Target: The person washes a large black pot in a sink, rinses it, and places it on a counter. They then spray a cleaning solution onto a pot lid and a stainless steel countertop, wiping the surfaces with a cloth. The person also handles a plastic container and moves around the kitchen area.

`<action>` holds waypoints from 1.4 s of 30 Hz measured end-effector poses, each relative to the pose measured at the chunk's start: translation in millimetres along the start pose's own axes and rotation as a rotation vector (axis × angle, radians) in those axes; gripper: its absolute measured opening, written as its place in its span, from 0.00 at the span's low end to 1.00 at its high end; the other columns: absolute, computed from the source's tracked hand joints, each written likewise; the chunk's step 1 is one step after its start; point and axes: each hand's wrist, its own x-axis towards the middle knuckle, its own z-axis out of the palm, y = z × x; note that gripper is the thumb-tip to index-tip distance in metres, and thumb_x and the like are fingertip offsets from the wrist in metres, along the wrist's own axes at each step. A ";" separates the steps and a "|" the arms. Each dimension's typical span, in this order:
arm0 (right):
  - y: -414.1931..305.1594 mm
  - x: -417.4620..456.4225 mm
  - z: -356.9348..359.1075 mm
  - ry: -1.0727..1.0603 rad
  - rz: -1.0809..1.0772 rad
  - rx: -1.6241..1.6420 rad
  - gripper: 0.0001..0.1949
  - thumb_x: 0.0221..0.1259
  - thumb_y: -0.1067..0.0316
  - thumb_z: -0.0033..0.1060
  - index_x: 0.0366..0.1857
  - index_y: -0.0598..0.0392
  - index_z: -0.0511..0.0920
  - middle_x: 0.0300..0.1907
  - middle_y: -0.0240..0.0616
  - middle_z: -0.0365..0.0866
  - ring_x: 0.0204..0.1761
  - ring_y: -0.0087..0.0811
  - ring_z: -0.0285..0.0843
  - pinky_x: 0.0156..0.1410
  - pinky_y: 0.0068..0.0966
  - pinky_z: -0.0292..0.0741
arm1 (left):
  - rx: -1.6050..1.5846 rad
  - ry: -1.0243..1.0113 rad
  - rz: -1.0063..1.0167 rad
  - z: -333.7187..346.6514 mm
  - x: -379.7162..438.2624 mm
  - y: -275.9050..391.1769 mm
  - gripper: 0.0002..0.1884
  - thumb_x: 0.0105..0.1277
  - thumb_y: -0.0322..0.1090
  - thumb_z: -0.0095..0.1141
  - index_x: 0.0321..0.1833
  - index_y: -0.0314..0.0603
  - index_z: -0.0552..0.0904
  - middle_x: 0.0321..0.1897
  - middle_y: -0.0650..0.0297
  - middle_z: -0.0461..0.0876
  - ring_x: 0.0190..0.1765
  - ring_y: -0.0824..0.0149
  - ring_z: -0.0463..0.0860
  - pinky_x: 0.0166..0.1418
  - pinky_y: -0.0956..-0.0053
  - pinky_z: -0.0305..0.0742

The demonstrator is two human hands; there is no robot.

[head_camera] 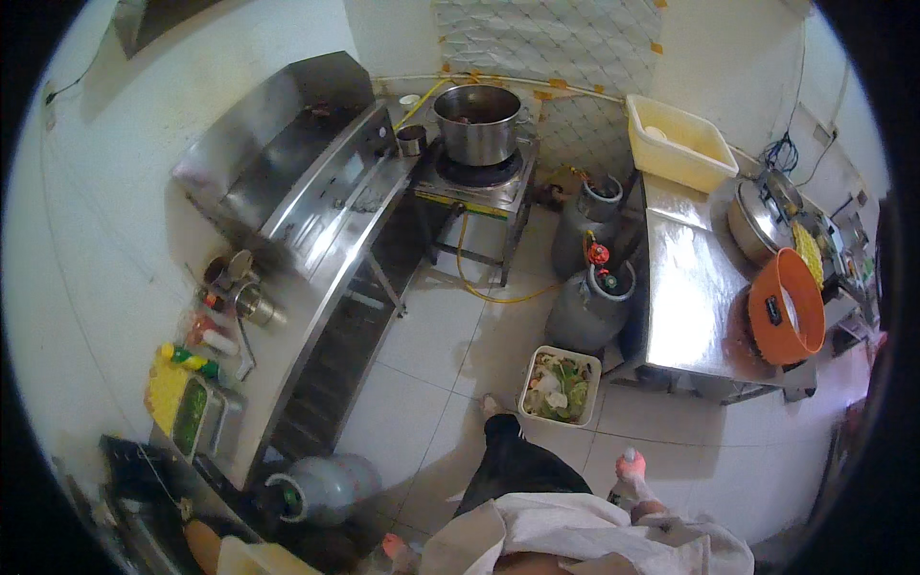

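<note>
My right hand (pixel 632 476) hangs low at my side above the tiled floor. Its fingers look curled around a small pale object (pixel 629 454), too blurred to name. Part of my left hand (pixel 395 548) shows at the lower edge, and its fingers are too indistinct to read. Left of it is the edge of a cream plastic container (pixel 259 557). Ahead of my right hand, a square white bin (pixel 527 402) on the floor holds vegetable scraps and other waste.
A steel pot (pixel 478 142) stands on a gas burner (pixel 478 176), its yellow hose (pixel 463 262) crossing the floor. Gas cylinders (pixel 589 316) stand beside the steel table (pixel 683 287), which bears an orange basket (pixel 769 316). Another cylinder (pixel 338 489) lies near the left counter (pixel 287 345).
</note>
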 end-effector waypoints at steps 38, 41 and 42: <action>-264.3 178.8 25.8 1.225 -0.019 -0.210 0.46 0.39 0.50 0.77 0.64 0.63 0.63 0.56 0.53 0.75 0.57 0.44 0.74 0.63 0.35 0.70 | 0.115 -0.396 0.971 124.9 281.6 715.6 0.16 0.69 0.41 0.44 0.34 0.36 0.79 0.30 0.47 0.79 0.37 0.45 0.77 0.44 0.55 0.72; -201.5 152.2 135.3 0.896 -0.001 0.248 0.27 0.52 0.62 0.68 0.52 0.62 0.66 0.27 0.41 0.79 0.24 0.31 0.76 0.28 0.30 0.75 | 0.068 -0.416 0.946 139.2 301.1 764.1 0.17 0.69 0.43 0.45 0.33 0.36 0.78 0.29 0.47 0.78 0.36 0.46 0.77 0.42 0.55 0.72; -179.2 147.1 163.5 0.727 0.197 0.225 0.23 0.52 0.63 0.67 0.48 0.60 0.68 0.25 0.41 0.77 0.22 0.32 0.75 0.25 0.32 0.73 | -0.013 -0.424 0.927 170.1 334.6 749.5 0.15 0.68 0.43 0.46 0.33 0.37 0.77 0.24 0.51 0.77 0.31 0.50 0.77 0.39 0.56 0.71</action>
